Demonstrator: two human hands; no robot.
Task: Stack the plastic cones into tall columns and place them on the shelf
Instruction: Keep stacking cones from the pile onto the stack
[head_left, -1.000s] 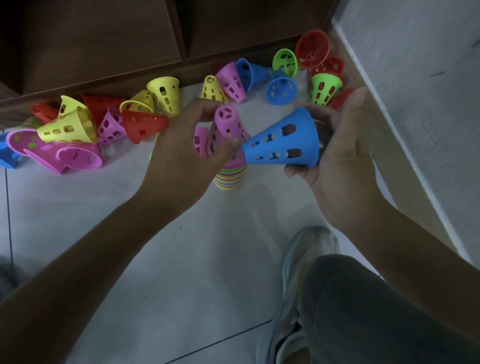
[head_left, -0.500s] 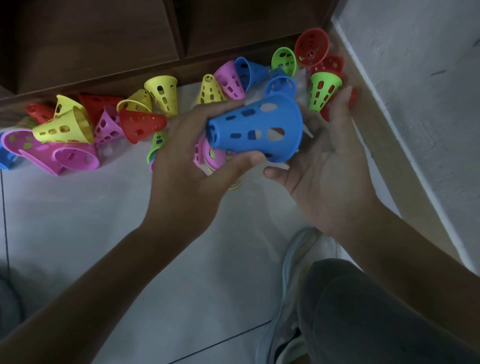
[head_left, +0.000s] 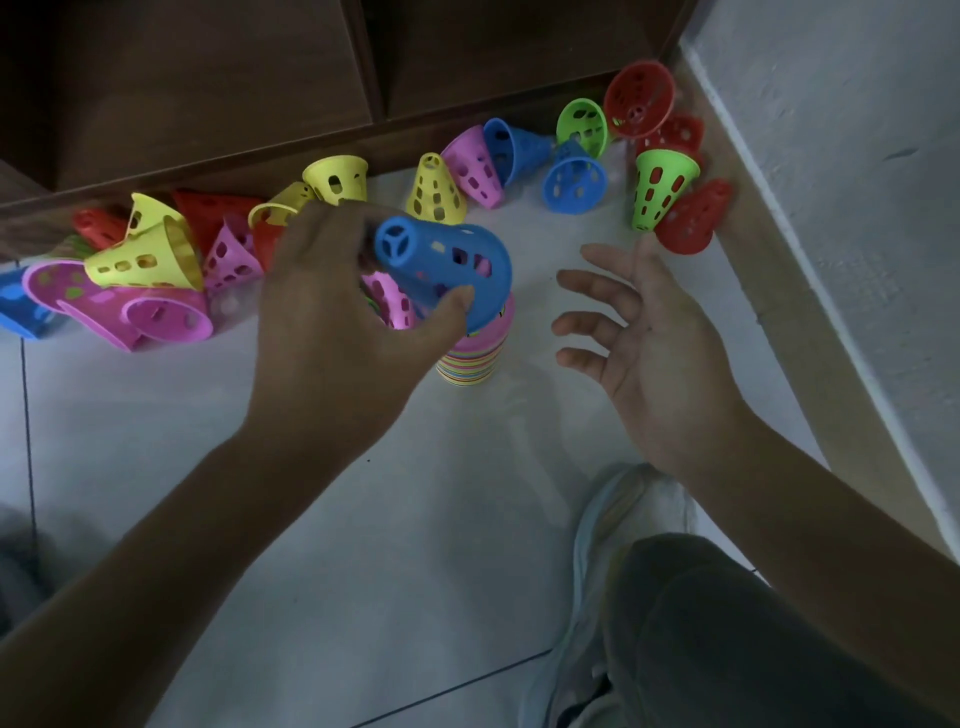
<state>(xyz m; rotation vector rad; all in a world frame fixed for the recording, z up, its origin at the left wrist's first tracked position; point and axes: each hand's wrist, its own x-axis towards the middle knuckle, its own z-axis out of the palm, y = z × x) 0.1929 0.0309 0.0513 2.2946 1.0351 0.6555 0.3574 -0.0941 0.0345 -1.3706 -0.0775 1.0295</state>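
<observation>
At centre frame, over the pale tiled floor (head_left: 156, 467), I have my left hand (head_left: 332, 332) gripping a blue perforated plastic cone (head_left: 441, 260). Its fingers curl over the far side and the thumb presses the near wall by the wide rim. The cone is tilted, narrow spoked end up and to the left, wide mouth directly above the multicoloured striped column of nested cones (head_left: 472, 358) standing on the floor. I cannot tell whether the rim already touches the column's pink top.

Handling, as I judge it: the cone looks light, thin-walled and fairly stiff, with a smooth skin that may slip. Its holes offer purchase. Best hold is across the lower wall near the rim, leaving the mouth clear to seat.

My right hand (head_left: 644, 343) hangs just beside the column, palm turned inward, fingers spread and relaxed, holding nothing.

Loose cones in yellow, pink, red, green and blue lie scattered along the base of the dark wooden shelf (head_left: 208, 78).
</observation>
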